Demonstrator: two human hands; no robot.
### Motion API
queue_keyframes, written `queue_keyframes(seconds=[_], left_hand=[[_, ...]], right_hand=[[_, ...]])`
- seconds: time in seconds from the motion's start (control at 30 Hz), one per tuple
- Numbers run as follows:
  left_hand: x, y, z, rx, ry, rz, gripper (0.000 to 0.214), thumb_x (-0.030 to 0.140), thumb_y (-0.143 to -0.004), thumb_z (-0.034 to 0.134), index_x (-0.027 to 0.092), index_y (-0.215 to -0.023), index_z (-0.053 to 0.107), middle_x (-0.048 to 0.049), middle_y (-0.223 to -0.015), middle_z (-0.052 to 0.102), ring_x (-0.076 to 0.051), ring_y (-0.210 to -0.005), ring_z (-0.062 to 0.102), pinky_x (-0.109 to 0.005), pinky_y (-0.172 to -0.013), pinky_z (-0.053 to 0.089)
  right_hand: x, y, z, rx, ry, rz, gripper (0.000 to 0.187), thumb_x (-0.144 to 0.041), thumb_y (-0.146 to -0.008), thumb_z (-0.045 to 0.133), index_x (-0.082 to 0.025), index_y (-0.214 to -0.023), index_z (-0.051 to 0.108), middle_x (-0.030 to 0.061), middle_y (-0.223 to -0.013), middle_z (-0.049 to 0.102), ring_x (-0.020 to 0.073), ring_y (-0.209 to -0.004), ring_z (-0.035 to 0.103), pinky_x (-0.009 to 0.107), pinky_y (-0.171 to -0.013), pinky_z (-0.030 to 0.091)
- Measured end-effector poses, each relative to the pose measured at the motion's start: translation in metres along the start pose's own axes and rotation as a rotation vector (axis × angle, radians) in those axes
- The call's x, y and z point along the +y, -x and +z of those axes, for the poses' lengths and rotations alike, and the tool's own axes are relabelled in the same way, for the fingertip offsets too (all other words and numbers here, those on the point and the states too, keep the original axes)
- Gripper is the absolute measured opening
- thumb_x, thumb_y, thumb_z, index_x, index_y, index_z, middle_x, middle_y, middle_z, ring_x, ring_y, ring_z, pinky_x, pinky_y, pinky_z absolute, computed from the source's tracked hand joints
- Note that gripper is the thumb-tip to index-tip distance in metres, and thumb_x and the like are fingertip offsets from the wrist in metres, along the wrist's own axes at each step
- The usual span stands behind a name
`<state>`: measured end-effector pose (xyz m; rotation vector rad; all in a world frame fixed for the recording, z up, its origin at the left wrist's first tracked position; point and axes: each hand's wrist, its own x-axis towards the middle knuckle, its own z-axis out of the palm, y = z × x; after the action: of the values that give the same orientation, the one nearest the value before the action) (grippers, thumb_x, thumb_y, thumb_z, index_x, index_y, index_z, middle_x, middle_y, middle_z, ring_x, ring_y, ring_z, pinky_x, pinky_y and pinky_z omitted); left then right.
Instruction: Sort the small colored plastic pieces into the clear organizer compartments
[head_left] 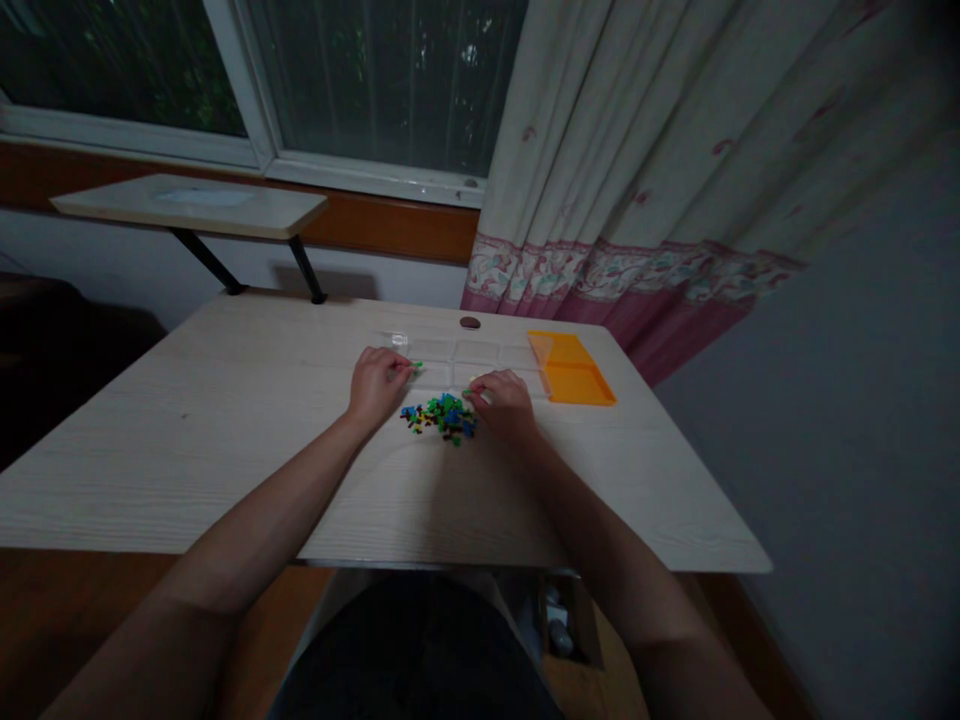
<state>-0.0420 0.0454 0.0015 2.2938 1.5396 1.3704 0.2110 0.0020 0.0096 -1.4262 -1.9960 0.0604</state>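
Note:
My left hand (377, 383) pinches a small green piece (415, 369) at the near left part of a clear compartment box (453, 352). In my right hand (505, 397), thumb and finger are closed on another small green piece (468, 392), partly hidden by the fingers. Between and just below the hands lies a loose pile of small plastic pieces (444, 415) in green, blue, yellow and a dark colour. Their exact kind is too small to make out. The box's clear walls divide it into several compartments, and my right hand covers some of its near side.
An orange tray or lid (576, 370) lies at the right end of the clear box. Behind the box is a dark oval spot (470, 323) on the wooden table (262, 400). A raised shelf (195, 205) stands at the back left. A curtain (600, 200) hangs behind the table's right side.

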Motion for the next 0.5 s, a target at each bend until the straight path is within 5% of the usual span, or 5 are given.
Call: queue_keyframes(seconds=[0.5], left_hand=[[0.0027,0.0009,-0.0006,-0.028,-0.163,0.033,0.016,0.036,-0.085,0.07,0.02,-0.085,0.073,-0.0078,-0.09,0.065,-0.028,-0.094,0.055,-0.043,-0.088,0.044]], right_hand=[[-0.0058,0.0,-0.0011,-0.017,0.022,0.013,0.005,-0.025,-0.087,0.069,-0.022,-0.088,0.073,0.0024,-0.089,0.073,0.0213,-0.095,0.058,0.034,-0.087,0.034]])
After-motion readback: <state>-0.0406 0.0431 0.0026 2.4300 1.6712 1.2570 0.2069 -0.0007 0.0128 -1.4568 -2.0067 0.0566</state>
